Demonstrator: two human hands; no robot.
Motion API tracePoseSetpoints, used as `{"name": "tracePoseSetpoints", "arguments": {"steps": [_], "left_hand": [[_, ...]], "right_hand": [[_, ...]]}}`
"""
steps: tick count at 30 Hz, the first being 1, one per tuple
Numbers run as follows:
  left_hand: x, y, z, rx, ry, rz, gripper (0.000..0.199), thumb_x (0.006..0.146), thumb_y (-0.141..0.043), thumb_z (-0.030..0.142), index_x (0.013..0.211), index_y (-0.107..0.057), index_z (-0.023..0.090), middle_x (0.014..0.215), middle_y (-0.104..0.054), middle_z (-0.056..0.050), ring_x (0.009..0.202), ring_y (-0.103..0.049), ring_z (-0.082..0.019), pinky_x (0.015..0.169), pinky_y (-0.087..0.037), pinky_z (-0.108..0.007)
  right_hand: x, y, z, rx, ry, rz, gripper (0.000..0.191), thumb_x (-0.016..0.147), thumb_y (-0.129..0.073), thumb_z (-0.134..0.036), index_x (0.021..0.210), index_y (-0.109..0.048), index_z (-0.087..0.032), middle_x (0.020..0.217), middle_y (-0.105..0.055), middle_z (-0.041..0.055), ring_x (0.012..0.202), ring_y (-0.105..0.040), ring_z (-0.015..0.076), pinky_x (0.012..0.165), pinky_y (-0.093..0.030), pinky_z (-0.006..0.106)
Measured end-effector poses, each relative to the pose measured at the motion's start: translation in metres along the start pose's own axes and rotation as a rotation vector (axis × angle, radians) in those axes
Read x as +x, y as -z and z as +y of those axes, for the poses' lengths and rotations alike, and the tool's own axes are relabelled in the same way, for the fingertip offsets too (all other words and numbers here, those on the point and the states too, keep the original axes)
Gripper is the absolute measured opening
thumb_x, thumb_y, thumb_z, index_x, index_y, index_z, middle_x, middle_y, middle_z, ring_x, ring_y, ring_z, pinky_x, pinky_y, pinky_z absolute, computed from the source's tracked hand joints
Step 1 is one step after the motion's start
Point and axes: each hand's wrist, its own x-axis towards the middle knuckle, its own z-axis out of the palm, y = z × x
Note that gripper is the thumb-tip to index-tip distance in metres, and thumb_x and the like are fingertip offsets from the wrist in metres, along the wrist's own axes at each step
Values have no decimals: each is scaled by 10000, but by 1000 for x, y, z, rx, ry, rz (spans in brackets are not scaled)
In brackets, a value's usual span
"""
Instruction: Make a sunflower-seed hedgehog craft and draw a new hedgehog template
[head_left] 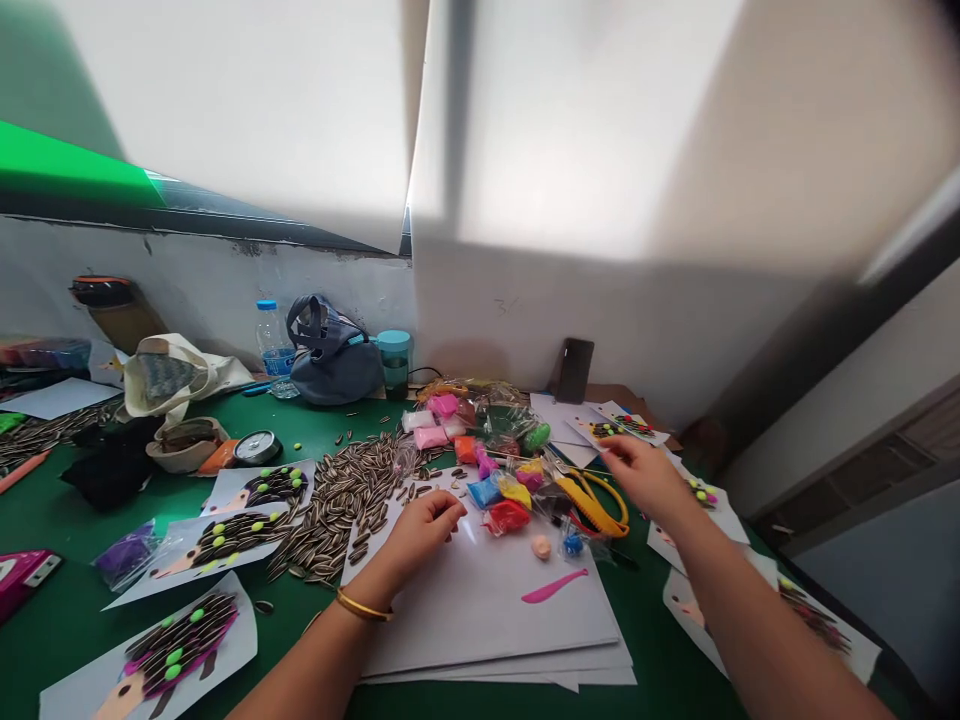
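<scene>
Here, the left hand curls, loosely closed, above stacked white paper on a green counter; the right hand reaches out beside decorated cards, its grip unclear. Beyond sit plastic packets of coloured clay; by the wall stands a lidded cup.

Sunflower seeds lie left of the clay packets; behind them, a bag and cup.
</scene>
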Motion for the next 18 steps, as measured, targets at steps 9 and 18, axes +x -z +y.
{"name": "tracePoseSetpoints", "arguments": {"steps": [9,18], "left_hand": [[-2,-2,-3,160,-109,8,257,829,-554,404,701,-634,195,675,-610,-15,659,-558,-188,624,-408,-277],[-16,-13,7,285,-386,151,176,895,-560,282,1045,-638,232,995,-633,-53,863,-601,-193,819,-476,-340]], "right_hand": [[-49,-73,-88,-419,401,-173,236,899,-549,-288,1072,-692,-214,1066,-655,102,1023,-574,266,847,-402,351],[-62,-81,-85,-171,510,17,150,909,-529,-211,877,-675,-205,963,-628,72,939,-560,221,828,-411,330]]}}
